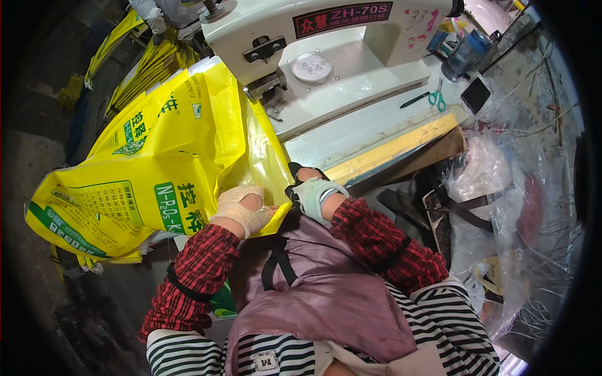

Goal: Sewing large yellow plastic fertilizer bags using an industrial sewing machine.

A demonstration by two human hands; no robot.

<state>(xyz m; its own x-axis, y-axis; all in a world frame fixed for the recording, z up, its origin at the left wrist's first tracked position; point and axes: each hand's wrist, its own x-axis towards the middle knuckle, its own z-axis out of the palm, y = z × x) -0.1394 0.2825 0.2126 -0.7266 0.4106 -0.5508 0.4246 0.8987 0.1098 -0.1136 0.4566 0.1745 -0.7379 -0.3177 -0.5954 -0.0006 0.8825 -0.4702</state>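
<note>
Holding the yellow printed sack [163, 156] at its near edge, we note both gloved hands closed on it: left hand [241, 210] palm-down, right hand [313, 194] beside, sack spreading left of the sewing machine [326, 56].

There is just one view. The camera sits on the person's head and looks steeply down, close over the striped shirt and apron at the bottom edge. It faces forward over the bench [376, 135], with the white sewing machine [326, 37] at the top. The wide lens bends straight edges near the dark round rim.
</note>
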